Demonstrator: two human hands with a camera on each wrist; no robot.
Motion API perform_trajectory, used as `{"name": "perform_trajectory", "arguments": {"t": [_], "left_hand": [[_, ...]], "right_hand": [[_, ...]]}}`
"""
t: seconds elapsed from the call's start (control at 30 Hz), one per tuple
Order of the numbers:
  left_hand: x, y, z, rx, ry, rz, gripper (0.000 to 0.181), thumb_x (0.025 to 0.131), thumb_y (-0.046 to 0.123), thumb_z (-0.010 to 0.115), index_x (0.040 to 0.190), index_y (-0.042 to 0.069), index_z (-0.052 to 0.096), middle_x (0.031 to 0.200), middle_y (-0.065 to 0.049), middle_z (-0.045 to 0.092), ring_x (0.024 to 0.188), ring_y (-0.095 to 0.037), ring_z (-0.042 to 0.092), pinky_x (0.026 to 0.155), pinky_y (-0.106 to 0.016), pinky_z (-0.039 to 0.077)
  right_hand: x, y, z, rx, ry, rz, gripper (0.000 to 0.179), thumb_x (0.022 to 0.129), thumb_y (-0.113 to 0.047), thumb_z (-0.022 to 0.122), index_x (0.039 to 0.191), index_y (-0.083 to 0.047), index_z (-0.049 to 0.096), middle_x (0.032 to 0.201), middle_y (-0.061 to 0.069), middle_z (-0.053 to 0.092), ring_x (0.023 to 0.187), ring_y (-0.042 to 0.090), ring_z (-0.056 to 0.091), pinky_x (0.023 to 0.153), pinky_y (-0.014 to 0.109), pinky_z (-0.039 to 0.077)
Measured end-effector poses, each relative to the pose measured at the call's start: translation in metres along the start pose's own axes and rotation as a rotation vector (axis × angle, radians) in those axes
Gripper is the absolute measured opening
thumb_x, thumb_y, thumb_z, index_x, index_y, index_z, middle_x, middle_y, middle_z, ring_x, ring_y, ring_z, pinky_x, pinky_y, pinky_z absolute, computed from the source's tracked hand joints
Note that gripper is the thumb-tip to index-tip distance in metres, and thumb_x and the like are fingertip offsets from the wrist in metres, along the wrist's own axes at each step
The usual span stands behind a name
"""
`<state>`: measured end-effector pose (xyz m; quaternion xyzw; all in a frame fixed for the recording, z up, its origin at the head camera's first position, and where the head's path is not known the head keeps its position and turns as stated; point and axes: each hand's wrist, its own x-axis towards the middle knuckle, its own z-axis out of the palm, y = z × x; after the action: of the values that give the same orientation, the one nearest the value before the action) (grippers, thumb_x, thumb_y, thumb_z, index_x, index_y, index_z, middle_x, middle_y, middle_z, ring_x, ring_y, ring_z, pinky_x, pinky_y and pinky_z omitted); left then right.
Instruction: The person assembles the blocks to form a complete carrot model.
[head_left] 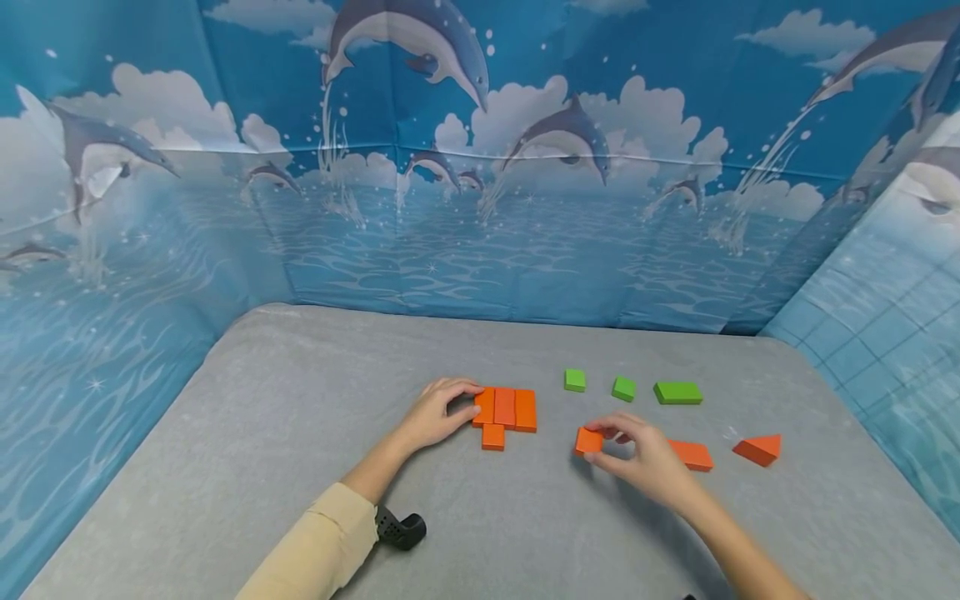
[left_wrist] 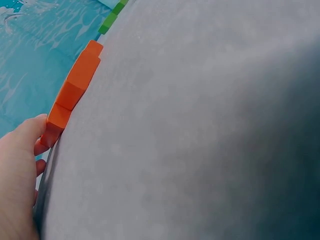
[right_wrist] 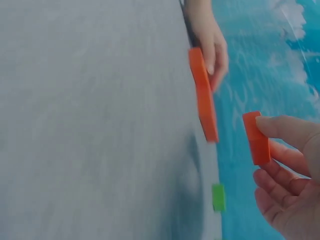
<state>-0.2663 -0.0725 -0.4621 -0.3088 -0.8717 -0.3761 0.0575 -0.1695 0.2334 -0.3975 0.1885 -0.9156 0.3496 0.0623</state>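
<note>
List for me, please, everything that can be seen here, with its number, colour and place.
joined rectangular blocks: 3, orange, side by side, mid-table
small orange block: 1, orange, at that row's near side
held block: 1, orange, in the right hand
long block: 1, orange, partly hidden by the right hand
triangular block: 1, orange, farthest right
small green blocks: 2, green, beyond the held block
rectangular green block: 1, green, right of those two
table: 1, grey, under the blocks
dolphin-print backdrop: count unclear, blue and white, behind and at both sides
black object: 1, black, beside the left cuff
sleeve: 1, beige, left arm
left hand: 1, bare, touching the leftmost joined block
right hand: 1, bare, pinching the held block
</note>
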Motion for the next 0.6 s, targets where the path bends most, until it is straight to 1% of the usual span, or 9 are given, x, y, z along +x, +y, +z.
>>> {"name": "perform_trajectory", "arguments": {"t": [0.13,0.2,0.3,0.43,0.6], "left_hand": [[0.000,0.000,0.002,0.008,0.006,0.006,0.032,0.089,0.030,0.059,0.118,0.016,0.062,0.122,0.002,0.057,0.117,-0.018,0.047,0.102,-0.043,0.030],[0.000,-0.001,0.001,0.008,0.005,0.005,0.032,0.089,0.030,0.059,0.118,0.016,0.062,0.121,0.002,0.057,0.117,-0.018,0.047,0.102,-0.043,0.030],[0.000,-0.001,0.001,0.003,0.002,0.002,0.032,0.089,0.030,0.059,0.118,0.016,0.062,0.122,0.002,0.057,0.117,-0.017,0.046,0.102,-0.042,0.029],[0.000,-0.001,0.001,0.009,0.008,0.011,0.032,0.089,0.031,0.059,0.117,0.016,0.062,0.121,0.001,0.058,0.117,-0.018,0.047,0.102,-0.043,0.030],[0.001,0.000,0.000,-0.005,0.013,0.013,0.030,0.089,0.028,0.060,0.116,0.015,0.063,0.120,0.000,0.059,0.116,-0.018,0.047,0.102,-0.043,0.029]], "right_hand": [[0.015,-0.004,0.019,0.018,-0.019,-0.090,0.029,0.074,-0.012,0.076,0.101,-0.009,0.066,0.098,-0.001,0.062,0.084,0.020,0.057,0.073,0.036,0.050],[0.022,-0.007,0.028,0.033,-0.034,-0.121,0.029,0.074,-0.011,0.075,0.102,-0.008,0.066,0.098,0.000,0.061,0.084,0.020,0.057,0.074,0.037,0.050],[0.031,-0.011,0.039,0.047,-0.066,-0.149,0.030,0.075,-0.011,0.074,0.104,-0.007,0.065,0.100,0.001,0.061,0.086,0.018,0.057,0.077,0.038,0.049],[0.040,-0.013,0.051,0.055,-0.107,-0.160,0.030,0.076,-0.012,0.074,0.104,-0.007,0.064,0.100,0.001,0.060,0.088,0.016,0.057,0.079,0.039,0.048],[0.046,-0.011,0.061,0.041,-0.103,-0.212,0.029,0.076,-0.012,0.075,0.102,-0.006,0.065,0.096,0.001,0.058,0.086,0.016,0.055,0.078,0.035,0.048]]}}
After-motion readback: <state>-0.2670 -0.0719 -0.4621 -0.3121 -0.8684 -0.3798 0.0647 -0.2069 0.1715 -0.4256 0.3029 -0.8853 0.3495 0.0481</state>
